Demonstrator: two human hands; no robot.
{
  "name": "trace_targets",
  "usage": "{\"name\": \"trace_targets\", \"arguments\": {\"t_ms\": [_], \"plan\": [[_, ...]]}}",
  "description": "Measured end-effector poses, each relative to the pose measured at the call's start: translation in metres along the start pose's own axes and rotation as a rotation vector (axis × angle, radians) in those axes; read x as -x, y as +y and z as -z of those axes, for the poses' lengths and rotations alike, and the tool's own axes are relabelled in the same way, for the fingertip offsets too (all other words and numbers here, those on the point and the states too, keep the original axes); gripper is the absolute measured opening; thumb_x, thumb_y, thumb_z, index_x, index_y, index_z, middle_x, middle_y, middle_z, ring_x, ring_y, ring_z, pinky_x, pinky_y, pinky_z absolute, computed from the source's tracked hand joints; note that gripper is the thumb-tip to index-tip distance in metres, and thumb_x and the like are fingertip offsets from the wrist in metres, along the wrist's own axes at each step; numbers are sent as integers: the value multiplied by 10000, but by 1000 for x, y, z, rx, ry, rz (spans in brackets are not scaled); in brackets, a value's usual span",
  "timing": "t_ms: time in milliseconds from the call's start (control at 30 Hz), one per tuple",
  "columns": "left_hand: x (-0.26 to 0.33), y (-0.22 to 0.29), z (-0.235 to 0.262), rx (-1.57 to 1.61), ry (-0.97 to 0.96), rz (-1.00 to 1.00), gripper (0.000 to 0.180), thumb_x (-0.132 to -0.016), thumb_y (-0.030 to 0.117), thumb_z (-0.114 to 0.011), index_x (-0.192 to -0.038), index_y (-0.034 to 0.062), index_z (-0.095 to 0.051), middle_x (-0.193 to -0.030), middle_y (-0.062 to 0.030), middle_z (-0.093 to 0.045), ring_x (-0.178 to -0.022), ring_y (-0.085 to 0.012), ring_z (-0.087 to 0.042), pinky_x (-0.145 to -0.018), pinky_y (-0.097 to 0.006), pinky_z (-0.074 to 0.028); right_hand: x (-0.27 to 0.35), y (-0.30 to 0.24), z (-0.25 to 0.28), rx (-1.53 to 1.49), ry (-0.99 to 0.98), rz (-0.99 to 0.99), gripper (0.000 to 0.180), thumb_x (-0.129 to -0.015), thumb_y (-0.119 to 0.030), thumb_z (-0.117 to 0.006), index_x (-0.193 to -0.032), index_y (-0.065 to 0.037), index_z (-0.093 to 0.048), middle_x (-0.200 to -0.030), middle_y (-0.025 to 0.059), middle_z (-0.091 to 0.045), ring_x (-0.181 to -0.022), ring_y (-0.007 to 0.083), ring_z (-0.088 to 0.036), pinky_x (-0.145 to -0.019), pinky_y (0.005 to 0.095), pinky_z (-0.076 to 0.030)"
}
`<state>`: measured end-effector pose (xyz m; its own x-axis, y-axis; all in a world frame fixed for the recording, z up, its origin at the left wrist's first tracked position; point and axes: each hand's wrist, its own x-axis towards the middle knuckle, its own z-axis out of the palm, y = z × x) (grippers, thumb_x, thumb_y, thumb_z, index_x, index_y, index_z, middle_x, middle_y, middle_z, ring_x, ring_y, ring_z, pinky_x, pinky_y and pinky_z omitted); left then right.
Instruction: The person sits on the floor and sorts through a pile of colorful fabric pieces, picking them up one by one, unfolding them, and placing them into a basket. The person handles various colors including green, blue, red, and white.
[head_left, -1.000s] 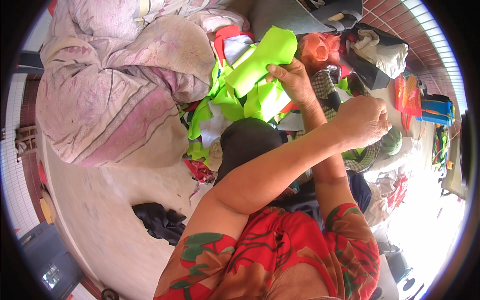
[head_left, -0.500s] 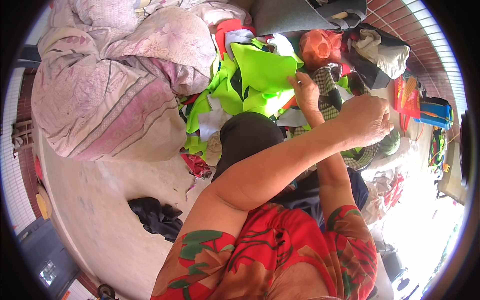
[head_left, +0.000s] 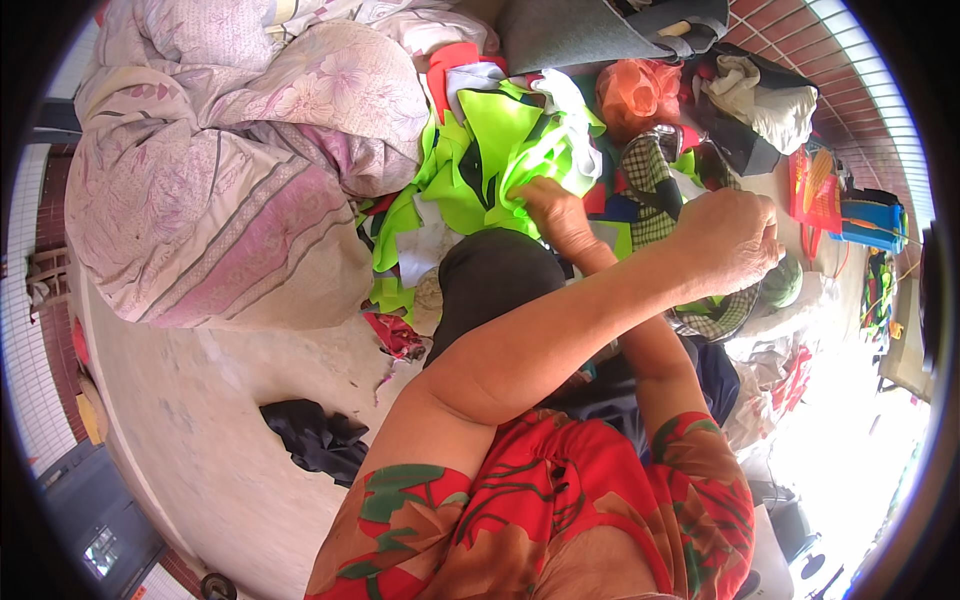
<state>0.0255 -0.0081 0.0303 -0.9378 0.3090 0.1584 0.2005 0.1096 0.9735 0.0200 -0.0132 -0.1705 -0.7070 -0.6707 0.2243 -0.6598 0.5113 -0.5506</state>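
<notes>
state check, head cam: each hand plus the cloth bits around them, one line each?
left hand: closed in a fist, raised over the checked cloth
right hand: fingers pressed on the neon green fabric
neon green fabric: crumpled, heaped
pink floral bundle: stuffed full
black rag: crumpled on floor

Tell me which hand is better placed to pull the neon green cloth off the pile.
Right. The right hand lies on the neon green cloth, its fingers closed into the folds. The left hand is a closed fist off to the side, by the checked cloth, and is not touching the green one.
</notes>
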Motion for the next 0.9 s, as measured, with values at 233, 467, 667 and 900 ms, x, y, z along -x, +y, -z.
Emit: {"name": "trace_targets", "arguments": {"t_ms": [233, 467, 667, 900], "plan": [[1, 3, 0, -19, 2, 17, 220, -789, 242, -590, -753, 28, -625, -698, -169, -636, -699, -349, -631, -685, -429, -493, 16, 19, -17, -37, 51, -212, 545, -727, 37, -584, -1231, -143, -480, -995, 148, -591, -892, 324, -594, -727, 420, -488], [0, 3, 0, -51, 5, 26, 223, -783, 242, -586, -748, 25, -625, -706, -181, -634, -703, -360, -627, -687, -439, -491, 14, 20, 7, 200, 99, 9, 224, -695, -5, -624, -893, -104, -588, -776, 74, -563, -708, 281, -598, -585, 374, -489], [1, 2, -1, -84, 20, 14, 226, -784, 239, -586, -735, 21, -626, -696, -196, -625, -689, -369, -624, -672, -447, -492, 28, -4, -11, 83, -84, 30, 119, -693, -124, -622, -812, -128, -624, -874, 71, -559, -862, 259, -577, -658, 390, -492], [1, 3, 0, -67, -6, 19, 230, -788, 241, -589, -738, 19, -628, -698, -188, -630, -694, -366, -626, -680, -443, -494, 37, 12, -43, 60, 59, -49, 125, -690, -97, -670, -809, -100, -632, -923, 101, -568, -869, 301, -564, -712, 418, -487]]}}
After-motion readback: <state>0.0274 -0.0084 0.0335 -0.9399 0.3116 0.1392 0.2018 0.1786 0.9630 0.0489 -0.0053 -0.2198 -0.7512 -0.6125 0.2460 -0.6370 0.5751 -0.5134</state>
